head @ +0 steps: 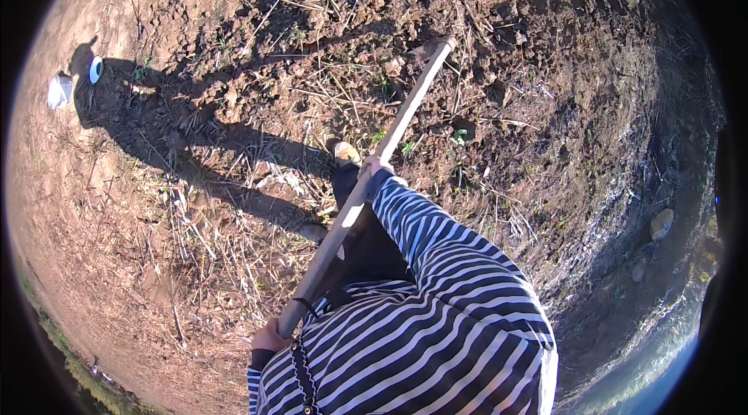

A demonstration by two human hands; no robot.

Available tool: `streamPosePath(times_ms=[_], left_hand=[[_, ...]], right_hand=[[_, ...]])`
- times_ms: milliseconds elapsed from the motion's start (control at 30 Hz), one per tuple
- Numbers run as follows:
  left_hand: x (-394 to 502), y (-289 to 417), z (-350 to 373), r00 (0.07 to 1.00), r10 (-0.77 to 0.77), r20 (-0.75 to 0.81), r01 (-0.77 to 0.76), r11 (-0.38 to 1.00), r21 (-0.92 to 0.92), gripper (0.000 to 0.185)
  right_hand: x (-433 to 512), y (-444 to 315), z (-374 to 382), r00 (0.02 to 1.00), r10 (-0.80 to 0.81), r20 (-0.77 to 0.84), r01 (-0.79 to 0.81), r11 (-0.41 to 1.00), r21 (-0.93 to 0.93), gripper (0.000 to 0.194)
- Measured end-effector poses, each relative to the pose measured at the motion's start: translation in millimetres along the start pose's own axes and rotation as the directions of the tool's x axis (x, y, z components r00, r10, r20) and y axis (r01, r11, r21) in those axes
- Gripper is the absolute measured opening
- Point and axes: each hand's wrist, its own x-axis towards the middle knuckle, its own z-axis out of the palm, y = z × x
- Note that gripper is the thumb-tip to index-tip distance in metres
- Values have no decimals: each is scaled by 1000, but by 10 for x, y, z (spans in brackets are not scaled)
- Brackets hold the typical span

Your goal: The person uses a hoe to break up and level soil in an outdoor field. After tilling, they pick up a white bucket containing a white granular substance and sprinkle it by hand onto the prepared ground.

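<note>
A long wooden tool handle slants across the view, its far end close to the broken soil. I cannot make out a tool head clearly there; a dim shape beside that end may be part of one. My right hand grips the shaft around its middle. Lower down, my left hand is closed around the near end, beside my striped top. One shoe shows just beyond my right hand, below dark trousers.
Dry stalks and clods litter the ground, with small green plants near the shaft. A white container and a round blue-and-white object stand at far left. A pale stone lies at right. My shadow stretches left.
</note>
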Motion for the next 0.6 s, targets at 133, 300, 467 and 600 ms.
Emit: streamPosePath(times_ms=[133,300,467,600], left_hand=[[-244,-874,170,986,-166,-8,166,986,25,50],[-80,-181,-343,977,8,-211,25,988,153,36],[490,939,-587,917,233,-324,-223,972,70,35],[752,1390,-633,922,298,-248,-303,953,17,40]], right_hand=[[-455,651,-85,967,237,97,-225,967,-117,13],[-688,-182,-35,963,129,238,-178,964,196,13],[-568,-1690,-389,935,-279,219,239,952,193,9],[-808,-2403,-344,891,-425,160,378,889,259,7]])
